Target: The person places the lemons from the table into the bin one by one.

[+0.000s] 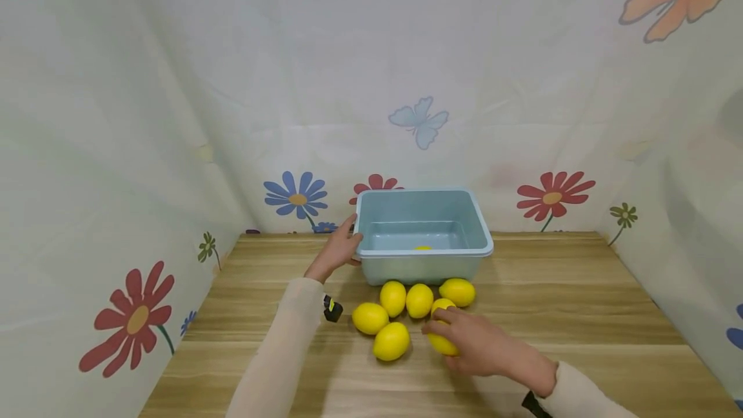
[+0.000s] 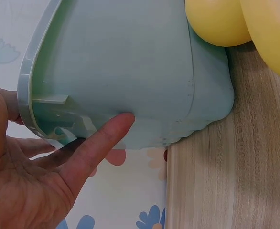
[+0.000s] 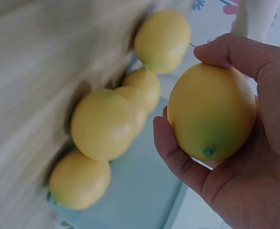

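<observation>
My right hand [image 1: 478, 344] holds a yellow lemon [image 3: 211, 112] between thumb and curled fingers, lifted above the table. The right wrist view shows the lemon's greenish stem end. My left hand [image 1: 338, 250] grips the left side of a light blue plastic bin [image 1: 426, 269]. In the left wrist view the thumb [image 2: 106, 136] presses the bin's outer wall, and the other fingers are partly hidden around the rim. Several loose lemons [image 1: 391, 341] lie on the table in front of the bin. Inside the bin, the top of one lemon [image 1: 423, 248] shows above the front rim.
The wood-grain table [image 1: 557, 315] ends at a pale curtain [image 1: 325, 69] printed with flowers and butterflies, which also hangs on both sides. The bin stands near the table's back edge. A small black device [image 1: 333, 309] is strapped at the left wrist.
</observation>
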Demonstrator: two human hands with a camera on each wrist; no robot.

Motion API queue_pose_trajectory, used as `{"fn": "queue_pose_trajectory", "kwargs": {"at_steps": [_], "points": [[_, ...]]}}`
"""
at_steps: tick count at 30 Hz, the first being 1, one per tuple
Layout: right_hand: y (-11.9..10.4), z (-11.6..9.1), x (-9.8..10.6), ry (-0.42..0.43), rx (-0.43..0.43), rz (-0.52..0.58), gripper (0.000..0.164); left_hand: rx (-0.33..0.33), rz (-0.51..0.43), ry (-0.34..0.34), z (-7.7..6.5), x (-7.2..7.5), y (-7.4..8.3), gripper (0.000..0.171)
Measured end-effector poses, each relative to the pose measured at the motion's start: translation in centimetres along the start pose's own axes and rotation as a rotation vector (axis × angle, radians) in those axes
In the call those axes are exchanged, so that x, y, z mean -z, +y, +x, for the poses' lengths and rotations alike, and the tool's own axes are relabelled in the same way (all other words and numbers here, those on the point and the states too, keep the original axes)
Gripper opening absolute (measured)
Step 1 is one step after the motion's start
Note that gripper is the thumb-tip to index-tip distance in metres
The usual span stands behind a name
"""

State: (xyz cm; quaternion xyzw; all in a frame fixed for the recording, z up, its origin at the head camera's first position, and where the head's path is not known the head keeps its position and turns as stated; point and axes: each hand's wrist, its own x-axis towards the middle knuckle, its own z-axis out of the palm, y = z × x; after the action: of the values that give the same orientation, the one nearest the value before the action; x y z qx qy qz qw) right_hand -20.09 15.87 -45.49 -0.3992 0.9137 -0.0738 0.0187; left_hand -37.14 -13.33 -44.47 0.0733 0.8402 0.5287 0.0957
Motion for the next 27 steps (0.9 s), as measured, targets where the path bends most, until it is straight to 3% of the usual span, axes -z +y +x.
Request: {"fn": "queue_pose_trajectory", "kwargs": {"at_steps": [12, 20, 27], "points": [[0.5, 0.3, 2.7, 0.083, -0.002, -0.016, 0.051, -0.005, -0.053, -0.008, 0.3, 0.3, 0.0, 0.061], [0.8, 0.7, 4.2, 0.126, -0.001, -0.033, 0.049, 0.027, -0.150, -0.026, 0.7, 0.5, -0.1, 0.060], [1.0, 1.1, 5.1, 0.139, 0.008, -0.060, 0.049, 0.092, -0.172, 0.011, 1.0, 0.7, 0.1, 0.062]]}}
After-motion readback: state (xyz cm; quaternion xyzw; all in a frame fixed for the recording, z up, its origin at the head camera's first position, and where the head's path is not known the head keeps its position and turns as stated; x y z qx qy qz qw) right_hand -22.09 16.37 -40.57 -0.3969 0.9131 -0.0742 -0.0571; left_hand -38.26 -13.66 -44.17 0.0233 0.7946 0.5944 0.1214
